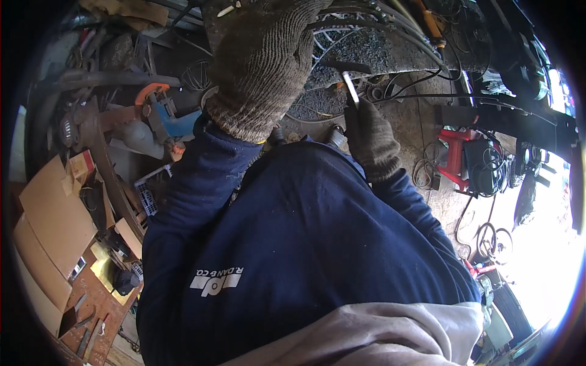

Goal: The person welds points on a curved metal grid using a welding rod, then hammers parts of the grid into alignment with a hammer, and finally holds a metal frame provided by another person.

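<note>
Both my hands wear grey-brown knitted work gloves. My left hand (265, 64) is raised close to the view at the upper middle, beside a bundle of curved metal rods (390, 24). Its fingers run towards the top edge, so what they hold, if anything, does not show. Lower and to the right, my right hand (371, 140) is closed around a hammer (350, 87) with a light metal shaft and a slim dark head. The hammer's head lies just above the dark, grit-covered work surface (357, 52), apart from the left hand as far as I can see.
A blue and orange machine (174, 122) stands at the left, near flattened cardboard (58, 213). Hand tools lie on a brown board (101, 311) at lower left. Right of me stand a red stool (453, 155) and coiled black cables (493, 165). More cable crosses the floor.
</note>
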A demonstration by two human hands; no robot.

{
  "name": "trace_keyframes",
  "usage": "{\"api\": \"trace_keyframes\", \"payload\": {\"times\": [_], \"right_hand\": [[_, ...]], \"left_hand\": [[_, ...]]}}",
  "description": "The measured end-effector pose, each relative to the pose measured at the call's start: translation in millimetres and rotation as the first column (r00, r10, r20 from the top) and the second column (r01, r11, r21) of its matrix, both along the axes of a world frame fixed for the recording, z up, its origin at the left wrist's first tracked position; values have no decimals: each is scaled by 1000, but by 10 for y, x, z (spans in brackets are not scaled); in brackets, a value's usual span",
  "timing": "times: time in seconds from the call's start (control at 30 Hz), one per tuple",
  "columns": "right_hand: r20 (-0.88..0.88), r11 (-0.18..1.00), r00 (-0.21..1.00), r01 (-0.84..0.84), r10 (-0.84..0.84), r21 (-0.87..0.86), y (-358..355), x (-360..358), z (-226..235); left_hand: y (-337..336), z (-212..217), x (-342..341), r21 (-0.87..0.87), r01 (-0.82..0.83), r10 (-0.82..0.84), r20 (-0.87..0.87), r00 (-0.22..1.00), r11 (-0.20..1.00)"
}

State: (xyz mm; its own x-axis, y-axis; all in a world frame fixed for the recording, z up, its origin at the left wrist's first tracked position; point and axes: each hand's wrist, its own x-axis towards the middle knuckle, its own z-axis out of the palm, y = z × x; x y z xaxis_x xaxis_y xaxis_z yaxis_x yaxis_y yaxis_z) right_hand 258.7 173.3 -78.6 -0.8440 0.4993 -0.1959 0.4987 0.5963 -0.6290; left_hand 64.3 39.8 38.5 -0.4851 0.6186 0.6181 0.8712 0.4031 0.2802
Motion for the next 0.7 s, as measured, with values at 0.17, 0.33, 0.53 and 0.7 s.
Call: {"api": "trace_keyframes", "payload": {"times": [0.17, 0.33, 0.53, 0.7], "right_hand": [[-220, 1000, 975, 9, -14, -26, -67, 50, 52], [-251, 996, 964, -84, 88, 26, 21, 58, -99], [-137, 997, 987, -82, 83, 16, 75, -27, -238], [-131, 990, 986, 87, -101, -109, -58, -55, 202]], "left_hand": [[8, 68, -13, -18, 39, -39, 24, 999, 999], [20, 118, 28, -2, 46, -46, 39, 998, 999], [31, 110, 48, 47, 63, -66, 66, 996, 997], [29, 65, 20, 4, 45, -45, -7, 999, 999]]}}
